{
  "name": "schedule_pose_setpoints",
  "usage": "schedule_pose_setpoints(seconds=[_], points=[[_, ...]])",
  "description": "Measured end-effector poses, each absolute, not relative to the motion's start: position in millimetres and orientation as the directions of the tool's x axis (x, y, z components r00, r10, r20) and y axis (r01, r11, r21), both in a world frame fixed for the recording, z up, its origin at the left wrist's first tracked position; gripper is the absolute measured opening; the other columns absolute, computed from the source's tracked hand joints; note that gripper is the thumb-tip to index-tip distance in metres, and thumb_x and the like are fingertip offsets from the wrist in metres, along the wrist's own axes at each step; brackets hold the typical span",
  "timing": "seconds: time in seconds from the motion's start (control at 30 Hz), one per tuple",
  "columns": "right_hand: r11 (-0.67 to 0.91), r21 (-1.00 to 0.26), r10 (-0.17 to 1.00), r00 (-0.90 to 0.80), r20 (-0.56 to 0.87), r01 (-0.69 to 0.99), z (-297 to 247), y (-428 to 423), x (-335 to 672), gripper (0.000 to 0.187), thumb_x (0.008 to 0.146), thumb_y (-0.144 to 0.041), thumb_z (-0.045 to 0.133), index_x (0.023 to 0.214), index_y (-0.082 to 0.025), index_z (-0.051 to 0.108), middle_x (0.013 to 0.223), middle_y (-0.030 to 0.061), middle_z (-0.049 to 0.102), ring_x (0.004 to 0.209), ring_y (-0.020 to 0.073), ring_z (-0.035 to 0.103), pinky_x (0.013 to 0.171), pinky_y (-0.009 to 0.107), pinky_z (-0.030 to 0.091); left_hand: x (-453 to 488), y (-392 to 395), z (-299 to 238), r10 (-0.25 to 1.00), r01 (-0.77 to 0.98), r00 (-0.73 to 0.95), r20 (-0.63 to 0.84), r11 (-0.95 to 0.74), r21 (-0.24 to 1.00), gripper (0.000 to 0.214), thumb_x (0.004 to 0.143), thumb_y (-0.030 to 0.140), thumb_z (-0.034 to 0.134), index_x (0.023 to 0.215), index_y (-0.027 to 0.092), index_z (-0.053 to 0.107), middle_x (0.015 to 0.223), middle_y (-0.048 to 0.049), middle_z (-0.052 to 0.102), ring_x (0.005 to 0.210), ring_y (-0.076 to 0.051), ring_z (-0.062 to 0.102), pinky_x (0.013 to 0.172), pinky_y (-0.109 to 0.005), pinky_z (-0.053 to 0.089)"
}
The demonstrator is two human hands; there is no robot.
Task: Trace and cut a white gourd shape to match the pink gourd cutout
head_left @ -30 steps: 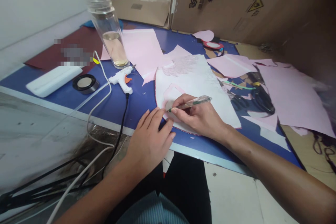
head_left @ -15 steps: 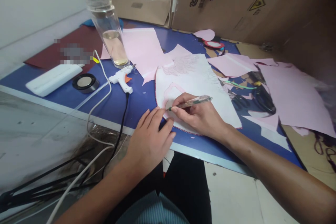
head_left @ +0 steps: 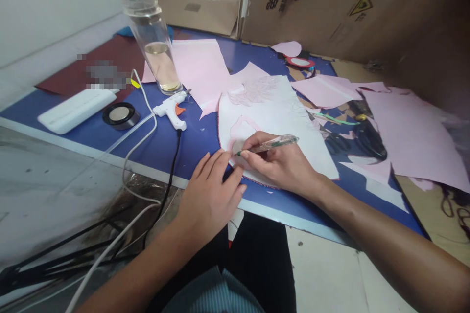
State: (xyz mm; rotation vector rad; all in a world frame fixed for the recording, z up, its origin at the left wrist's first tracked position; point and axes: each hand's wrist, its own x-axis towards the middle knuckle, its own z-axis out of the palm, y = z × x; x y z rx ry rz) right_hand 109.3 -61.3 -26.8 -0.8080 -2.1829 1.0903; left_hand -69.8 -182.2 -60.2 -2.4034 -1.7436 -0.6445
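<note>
1. Gripping a clear pen (head_left: 277,143), the right hand (head_left: 281,160) rests on a white sheet (head_left: 290,107); the pen's tip is at a pink shape near the sheet's lower left edge.
2. Left hand (head_left: 213,188): holding nothing, fingers slightly spread, fingertips at that same edge, just beside the pen tip.
3. Surface: blue tabletop (head_left: 198,149) with a pale front border; the white sheet lies near this border.
4. Left of the sheet: white glue gun (head_left: 172,110), part-filled glass bottle (head_left: 163,58) standing behind it.
5. Room: pale wall (head_left: 62,0) at left; printed cardboard (head_left: 323,14) upright at the rear.
</note>
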Motion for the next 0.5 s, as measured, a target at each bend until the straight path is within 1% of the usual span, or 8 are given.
schedule_pose_setpoints(seconds=[0.2,0.33,0.5], points=[[0.501,-0.828,0.71,-0.667,0.228,0.25,-26.2,-60.6,107.9,0.009,0.1,-0.026,0.068,0.097,-0.02,0.073,0.087,0.001,0.073,0.072,0.014,0.064,0.062,0.026,0.048,-69.7,-181.9,-59.0,0.883,0.927,0.255,0.395,-0.339,0.16,0.034,0.105,0.027,0.056,0.132,0.013,0.072,0.146,-0.0225,0.065,0.14,-0.037,0.06,0.119,-0.06,0.049],[0.491,-0.826,0.725,-0.656,0.211,0.278,-26.2,-61.9,109.4,0.012,0.099,-0.03,0.069,0.093,-0.02,0.072,0.083,0.0003,0.071,0.068,0.0131,0.061,0.056,0.026,0.045,-69.8,-182.4,-59.5,0.885,0.927,0.253,0.391,-0.337,0.162,0.035,0.106,0.028,0.055,0.133,0.014,0.072,0.147,-0.0221,0.064,0.14,-0.037,0.06,0.119,-0.06,0.049],[0.477,-0.836,0.726,-0.658,0.199,0.273,-25.1,-62.9,109.9,0.012,0.098,-0.031,0.07,0.094,-0.02,0.072,0.083,0.0009,0.071,0.069,0.0138,0.06,0.056,0.025,0.045,-70.1,-182.9,-60.5,0.888,0.927,0.252,0.386,-0.335,0.165,0.036,0.106,0.028,0.054,0.134,0.014,0.071,0.148,-0.0221,0.064,0.141,-0.036,0.059,0.119,-0.06,0.048]])
